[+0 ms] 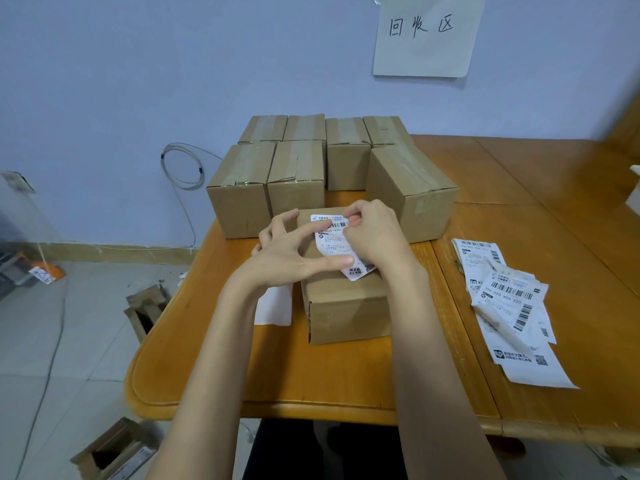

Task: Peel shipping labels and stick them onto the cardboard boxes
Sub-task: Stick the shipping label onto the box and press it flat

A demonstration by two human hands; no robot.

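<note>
1. A shipping label (pixel 334 242) lies at the centre of the frame on top of the nearest cardboard box (pixel 346 311), partly curled, its lower corner hanging past the box edge. Its print shows a barcode, a small blue logo with Chinese characters and the digits "050-V05"; the rest is too small to read.
2. The right hand (pixel 372 233) pinches the label's upper right edge between curled thumb and fingers.
3. The left hand (pixel 291 254) is spread over the box top, fingers straight and apart, thumb pointing toward the label's lower end; it grips nothing.
4. A blank white sheet (pixel 273 306) lies on the worktop (pixel 277 375) just left of that box, partly under the left forearm.
5. Behind the hands, in the upper centre of the frame, stands a cluster of taped boxes (pixel 311 168), closed with clear tape and bearing no labels that can be seen.
6. At the right of the frame a loose pile of labels (pixel 509 306) lies on the worktop; one reads "050-050-V05 220", with barcodes, QR codes and Chinese print.
7. On the wall at the upper right hangs a paper sign (pixel 424 36) handwritten "回收区".
8. At the left, a coiled cable (pixel 181 164) hangs on the wall, and opened cartons (pixel 145 310) lie on the tiled floor (pixel 52 341).
</note>
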